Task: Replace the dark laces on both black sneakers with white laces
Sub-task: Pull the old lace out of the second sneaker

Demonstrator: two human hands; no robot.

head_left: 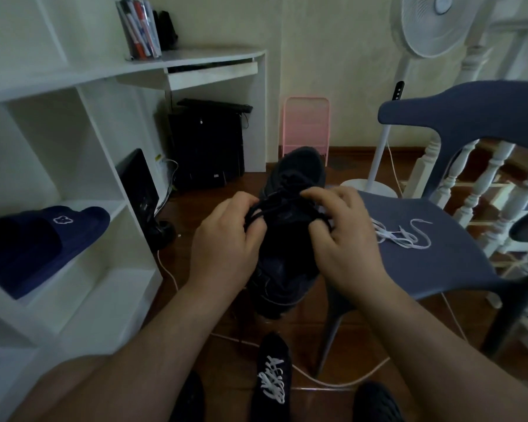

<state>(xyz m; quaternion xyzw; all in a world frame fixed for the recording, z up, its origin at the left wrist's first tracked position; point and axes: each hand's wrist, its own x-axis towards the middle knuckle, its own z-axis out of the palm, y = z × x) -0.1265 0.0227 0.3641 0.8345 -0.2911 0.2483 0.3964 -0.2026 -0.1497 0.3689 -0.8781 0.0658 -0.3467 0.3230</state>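
A black sneaker [290, 239] with dark laces [265, 208] is held up in front of me, toe pointing away. My left hand [226, 242] pinches a loop of the dark lace at the shoe's left side. On the right side, my right hand [342, 236] grips the sneaker, its fingers curled over the laces near the tongue. A loose white lace [403, 236] lies in a tangle on the blue chair seat [439, 263] to the right. On the floor below stands the second black sneaker [273, 379], threaded with white laces.
A white shelf unit [83, 226] on the left holds navy slides [40, 239]. A white desk [195, 65], a black computer tower [208, 147], a pink folded stool [306, 126] and a white fan [378, 166] stand behind. A white cable [333, 382] crosses the wooden floor.
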